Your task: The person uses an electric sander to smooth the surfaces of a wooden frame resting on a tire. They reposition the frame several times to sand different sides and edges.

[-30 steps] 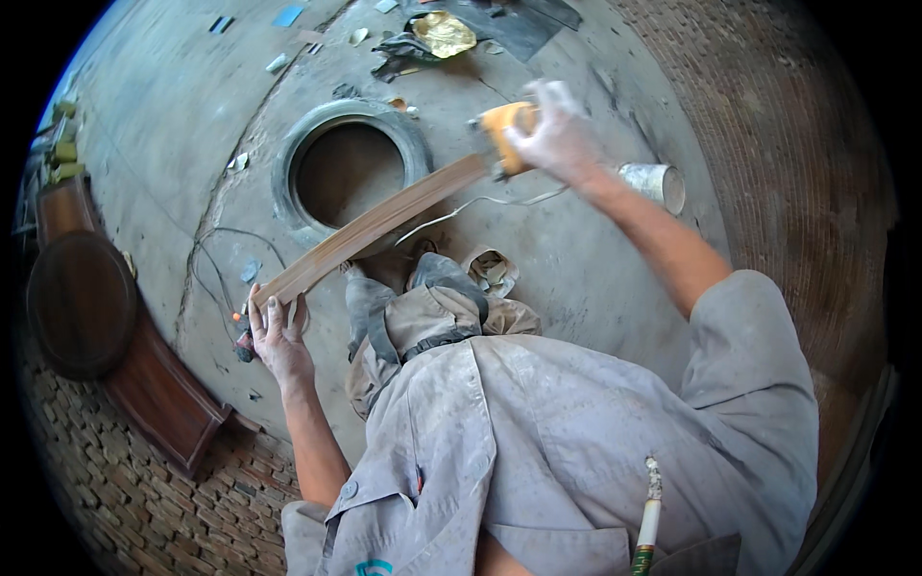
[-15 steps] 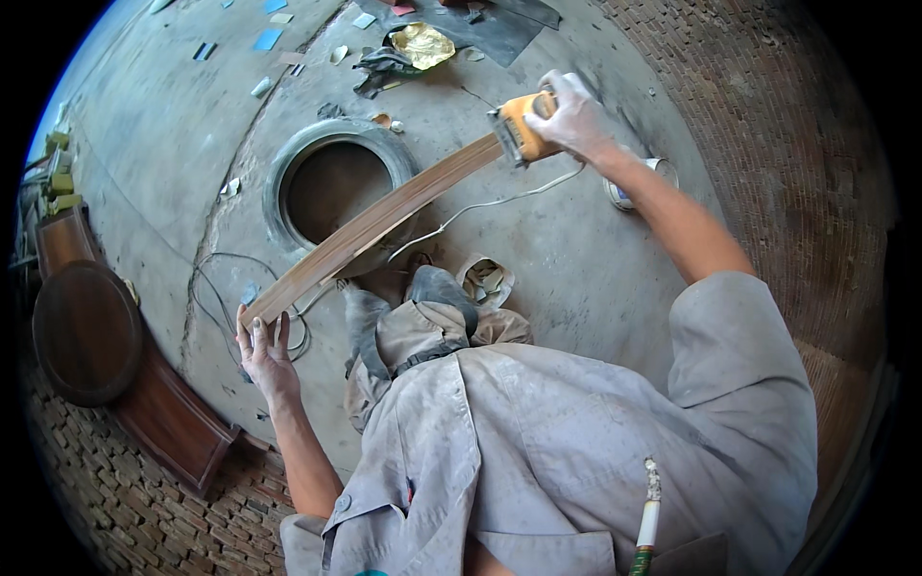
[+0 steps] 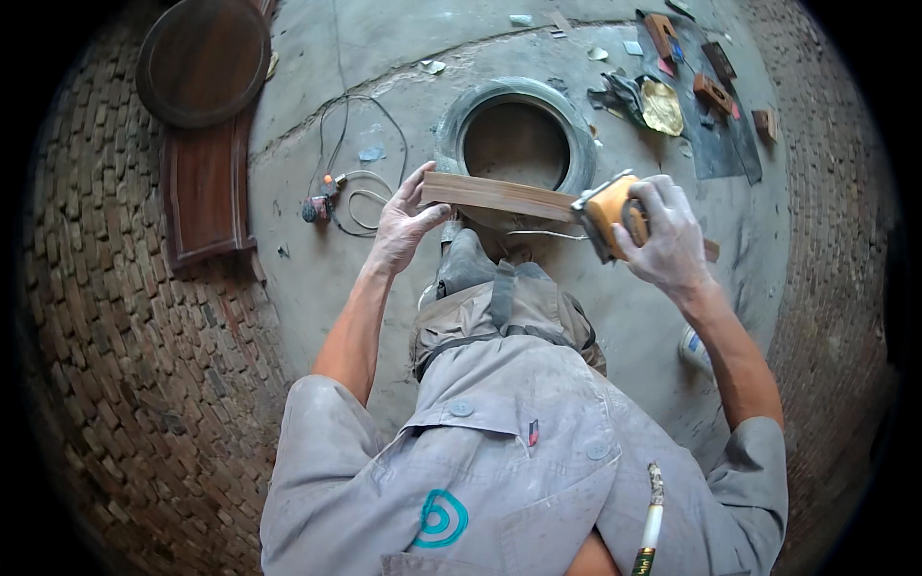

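Note:
A long, narrow wooden strip [image 3: 504,197] spans in front of me, crossing the near edge of a grey tyre [image 3: 581,144] that lies flat on the floor. My left hand [image 3: 401,228] is closed on the strip's left end, fingers above and thumb on the near side. A yellow power sander [image 3: 607,213] is gripped in my right hand [image 3: 672,238], its dark base against the strip towards the right. The strip's far right end shows past my right wrist. A pale cord [image 3: 547,233] runs behind the strip at the sander's left.
Dark wooden furniture with a round panel [image 3: 204,62] lies at the left on brick paving [image 3: 125,317]. Near it is a coiled cord with a connector [image 3: 322,204]. Wooden blocks [image 3: 713,93] and crumpled gold sheet [image 3: 663,106] lie far right. A white tub [image 3: 693,350] stands beside my right forearm.
My view has turned, so the strip lies more level across it. My right hand and the sander have come nearer to my left hand along the strip, leaving its right end exposed.

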A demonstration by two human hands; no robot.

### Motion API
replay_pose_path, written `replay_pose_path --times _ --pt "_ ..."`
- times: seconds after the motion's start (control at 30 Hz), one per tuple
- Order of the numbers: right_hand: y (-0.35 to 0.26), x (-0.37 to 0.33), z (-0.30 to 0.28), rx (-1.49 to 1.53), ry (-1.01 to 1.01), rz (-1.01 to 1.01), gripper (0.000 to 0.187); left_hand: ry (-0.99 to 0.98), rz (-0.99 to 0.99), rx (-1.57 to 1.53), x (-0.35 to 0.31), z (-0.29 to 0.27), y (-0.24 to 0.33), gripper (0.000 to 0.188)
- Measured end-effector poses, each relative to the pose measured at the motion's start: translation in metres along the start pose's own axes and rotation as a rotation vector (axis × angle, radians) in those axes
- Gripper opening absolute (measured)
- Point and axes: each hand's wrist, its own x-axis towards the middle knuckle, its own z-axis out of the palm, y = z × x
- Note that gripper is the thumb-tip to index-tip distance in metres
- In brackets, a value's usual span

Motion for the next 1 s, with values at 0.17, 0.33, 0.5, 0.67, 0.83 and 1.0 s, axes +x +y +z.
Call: replay_pose_path --times 0.17,0.33,0.5,0.67,0.83,1.0 --pt "-0.067 0.057 0.026 -0.01 -0.118 -0.166 0.045 -0.015 0.003 -0.055 0.001 -0.015 -0.016 0.08" --pt "-0.131 0.098 0.047 0.025 -0.178 -0.277 0.044 -0.034 -0.006 -0.039 0.007 -0.018 -0.02 0.075" --pt "-0.165 0.119 0.061 0.053 -0.218 -0.338 0.047 -0.024 0.002 -0.083 0.005 -0.017 -0.014 0.068" --pt "-0.158 0.107 0.048 -0.003 -0.286 -0.296 0.046 -0.044 0.012 -0.123 0.016 -0.023 -0.023 0.056" --pt "-0.172 0.114 0.051 0.029 -0.271 -0.316 0.044 -0.075 0.035 -0.146 0.018 -0.022 -0.022 0.052" --pt "-0.163 0.103 0.048 0.004 -0.319 -0.242 0.041 -0.126 0.031 -0.109 0.017 -0.028 -0.024 0.054"
